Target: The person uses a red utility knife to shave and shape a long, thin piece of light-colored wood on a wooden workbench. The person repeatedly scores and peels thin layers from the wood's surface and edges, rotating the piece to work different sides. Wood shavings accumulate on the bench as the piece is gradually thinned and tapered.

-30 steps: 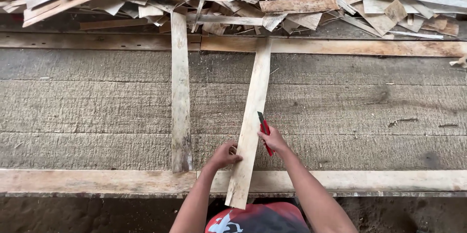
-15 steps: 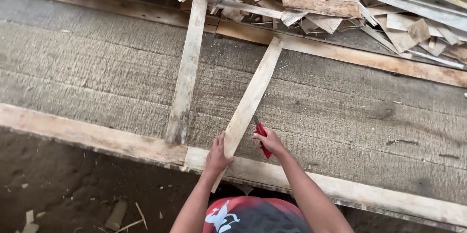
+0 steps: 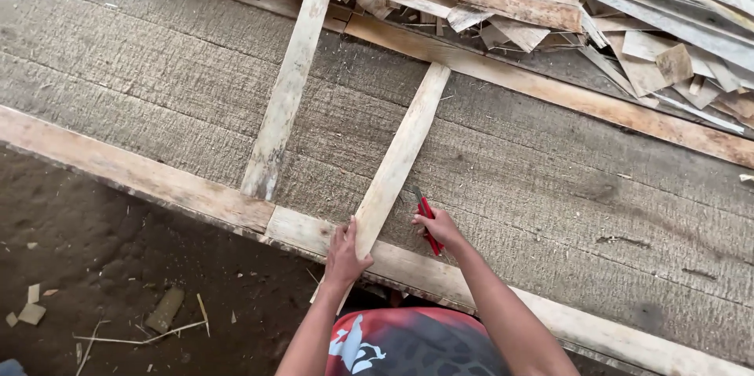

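A pale wooden slat (image 3: 400,156) lies across a long near rail (image 3: 181,191) and a far rail (image 3: 550,89), over rough grey boards (image 3: 550,187). My left hand (image 3: 345,254) grips the slat's near end where it overhangs the near rail. My right hand (image 3: 440,228) rests on the grey boards just right of the slat and holds a red-handled tool (image 3: 426,219), its tip pointing away from me beside the slat's edge.
A second slat (image 3: 287,89) lies across the rails to the left. A heap of wood scraps and offcuts (image 3: 565,7) fills the far side. Dirt floor with small wood bits (image 3: 118,297) lies at the lower left.
The view has swung left and tilted. My left hand has slid down to the slat's near end; my right hand keeps the red tool beside the slat.
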